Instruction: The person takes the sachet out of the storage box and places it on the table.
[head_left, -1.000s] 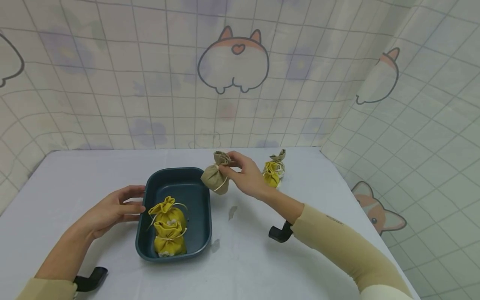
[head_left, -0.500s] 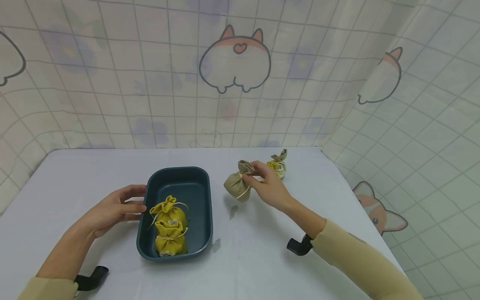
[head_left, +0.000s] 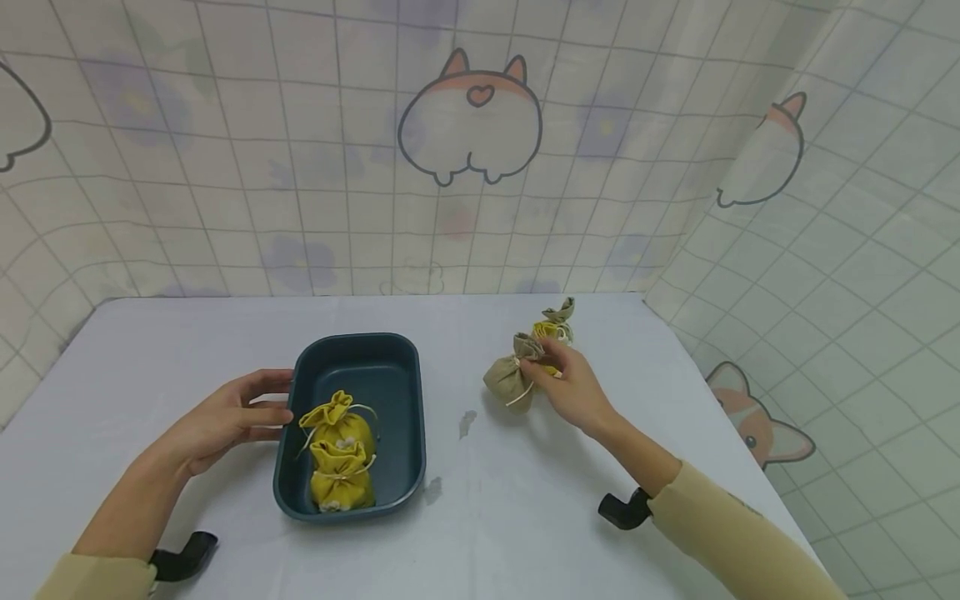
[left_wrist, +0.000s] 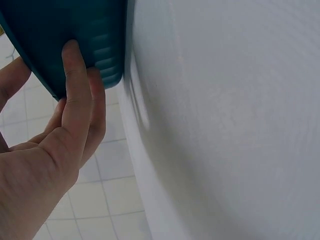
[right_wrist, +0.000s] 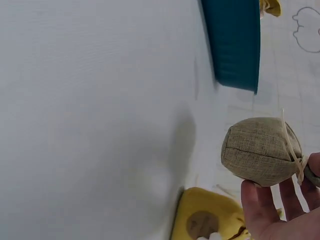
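My right hand [head_left: 573, 387] pinches a beige drawstring pouch [head_left: 508, 382] by its gathered neck. In the right wrist view the pouch [right_wrist: 260, 152] hangs over the table, its cord tied below the neck. My left hand [head_left: 225, 421] rests its fingers against the left side of a dark teal tray [head_left: 401, 417]. The left wrist view shows those fingers [left_wrist: 77, 90], mostly straight, along the outer wall. Two yellow drawstring pouches lie in the tray, one front [head_left: 341, 483] and one behind it [head_left: 341, 421].
Behind my right hand stand a yellow pouch [head_left: 546, 330] and a beige-topped pouch [head_left: 561, 312], partly hidden. The white-covered table [head_left: 480, 533] meets a patterned curtain [head_left: 337, 208] at the back and right.
My right hand has carried the beige pouch from the tray's right rim rightward across the table, towards the other pouches. My left hand and the tray stay in place.
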